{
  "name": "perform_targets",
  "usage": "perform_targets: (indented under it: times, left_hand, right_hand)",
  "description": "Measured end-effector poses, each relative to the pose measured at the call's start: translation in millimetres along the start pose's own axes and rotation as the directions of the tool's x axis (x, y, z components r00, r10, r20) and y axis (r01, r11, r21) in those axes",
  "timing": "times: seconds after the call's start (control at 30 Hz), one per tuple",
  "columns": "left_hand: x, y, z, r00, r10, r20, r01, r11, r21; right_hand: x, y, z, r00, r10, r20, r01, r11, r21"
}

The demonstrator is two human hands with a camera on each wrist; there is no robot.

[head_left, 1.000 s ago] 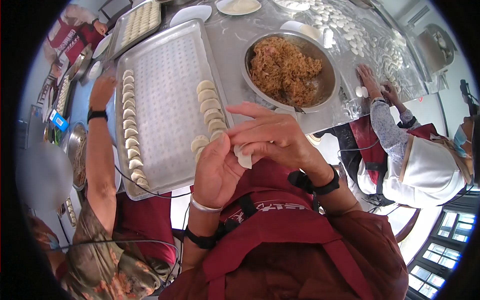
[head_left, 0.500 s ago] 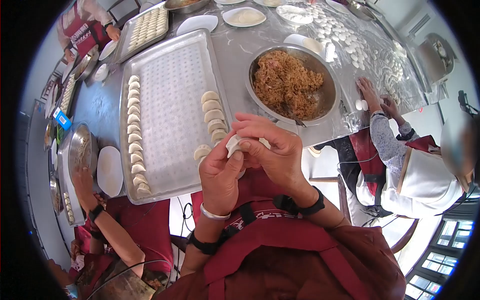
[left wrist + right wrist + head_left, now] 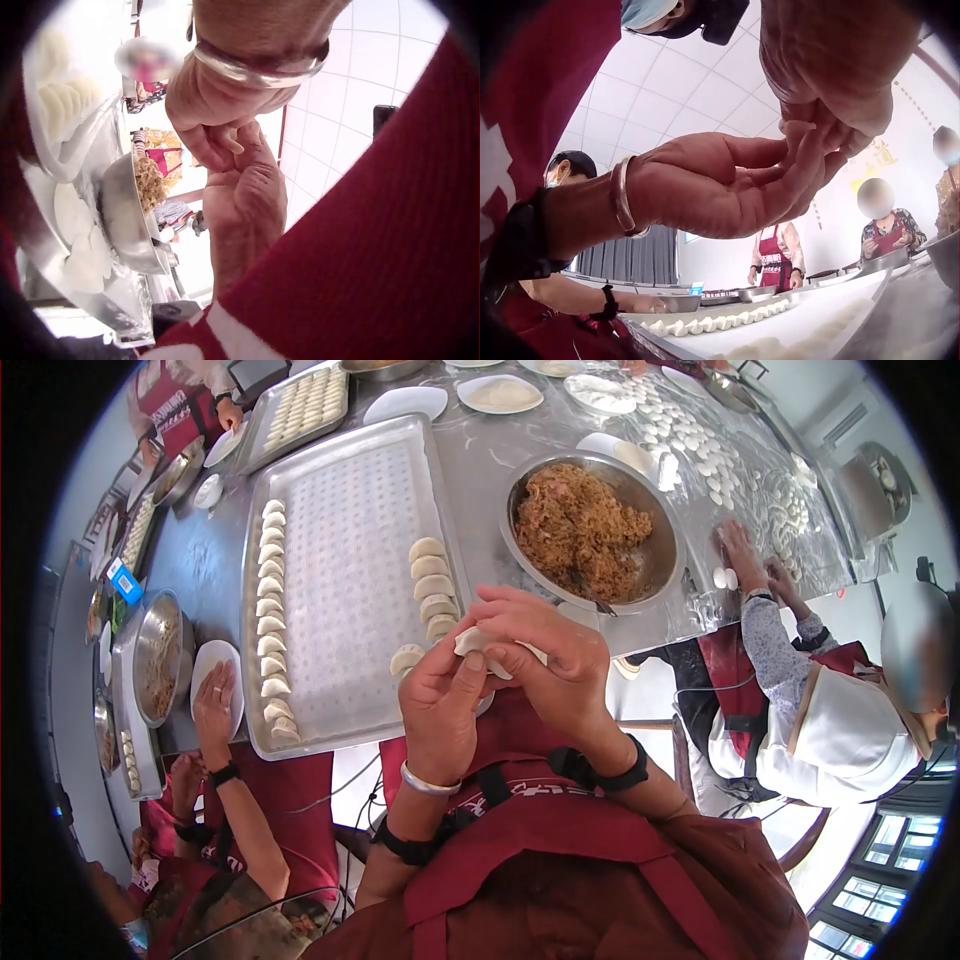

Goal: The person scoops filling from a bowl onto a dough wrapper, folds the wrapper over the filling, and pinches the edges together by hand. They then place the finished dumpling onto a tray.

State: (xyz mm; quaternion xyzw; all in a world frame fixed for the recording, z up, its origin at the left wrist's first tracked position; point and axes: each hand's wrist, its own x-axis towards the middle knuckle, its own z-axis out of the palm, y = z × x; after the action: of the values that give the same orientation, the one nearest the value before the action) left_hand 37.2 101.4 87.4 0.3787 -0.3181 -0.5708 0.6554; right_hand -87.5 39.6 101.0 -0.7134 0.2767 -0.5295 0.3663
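Note:
Between both hands, just past the near edge of the metal tray point(image 3: 345, 570), is a white dumpling point(image 3: 474, 641). My left hand point(image 3: 440, 710), with a silver bangle at its wrist, pinches one end between thumb and fingers. The right hand point(image 3: 556, 663) pinches the dough edge from the other side, its index finger stretched across the top. In the left wrist view a pale bit of dough point(image 3: 234, 142) peeks out between the fingers, which hide most of it. On the tray, a row of finished dumplings point(image 3: 271, 620) lines the left side and a shorter row point(image 3: 432, 586) the right.
A steel bowl of brown filling point(image 3: 578, 525) stands right of the tray, a spoon handle at its near rim. Many dough pieces point(image 3: 690, 440) lie on the floured table behind it. Another person's hand point(image 3: 213, 705) is over a plate at left; someone's hands point(image 3: 740, 555) work at right.
My hands have come closer together around the dumpling and shifted slightly, with the left thumb now on its edge. The neighbour's arm at left has drawn back from the tray to a plate.

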Motion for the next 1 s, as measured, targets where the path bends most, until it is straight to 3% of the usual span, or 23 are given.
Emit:
perform_targets:
  times: [0.13, 0.43, 0.53, 0.63, 1.0]
  left_hand:
    - [-0.3, 1.3, 0.6, 1.000, 0.012, -0.006, -0.012, 0.999, 0.052]
    - [-3.6, 3.0, -1.7, 0.998, 0.057, -0.019, -0.053, 0.983, 0.176]
    - [-4.6, 4.2, -3.2, 1.000, 0.025, -0.013, -0.021, 0.976, 0.217]
    - [-5.3, 4.1, -2.8, 0.999, 0.027, -0.018, -0.022, 0.972, 0.235]
    - [-6.8, 6.7, -6.9, 0.999, -0.039, 0.023, 0.034, 0.980, 0.198]
  right_hand:
    - [2.5, -1.2, 1.4, 0.998, -0.065, 0.004, 0.065, 0.993, -0.102]
    - [3.2, -0.5, 2.7, 0.996, -0.063, 0.059, 0.069, 0.992, -0.101]
    - [5.4, 4.0, 1.1, 0.988, -0.126, 0.092, 0.137, 0.982, -0.129]
    - [5.0, 8.6, 1.1, 0.975, -0.194, 0.105, 0.212, 0.956, -0.202]
    - [0.5, 7.2, 0.5, 0.974, -0.193, 0.120, 0.211, 0.964, -0.159]
